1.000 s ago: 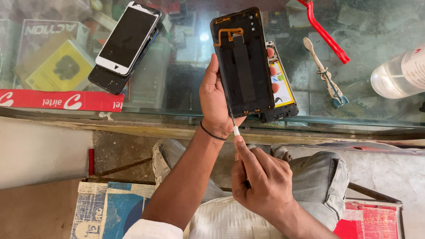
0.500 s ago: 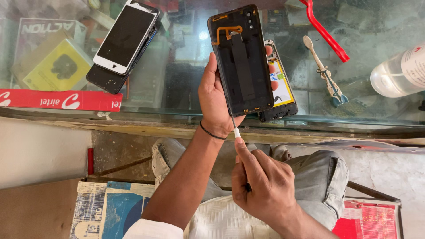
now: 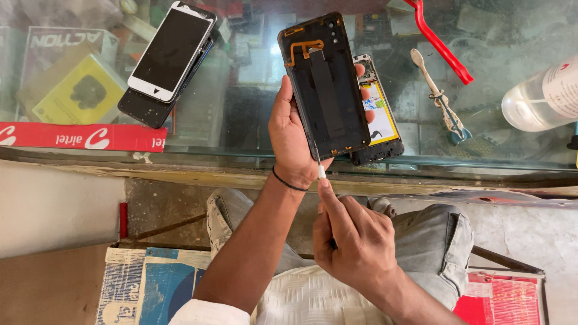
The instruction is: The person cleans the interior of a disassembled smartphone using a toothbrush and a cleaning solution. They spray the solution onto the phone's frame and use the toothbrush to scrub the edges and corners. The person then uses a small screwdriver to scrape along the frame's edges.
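One opened black phone gripped by left fingers, right fingers pinching screwdriver

The left hand is raised, palm toward the camera, its fingers curled around what it grips, a dark band at the wrist. The right hand sits lower, fisted, forefinger stretched up along a thin tool.

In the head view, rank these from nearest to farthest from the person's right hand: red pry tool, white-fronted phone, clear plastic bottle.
From the right hand:
1. Red pry tool, top right on the glass counter.
2. Clear plastic bottle, far right edge.
3. White-fronted phone, upper left.
The first two are fairly close.
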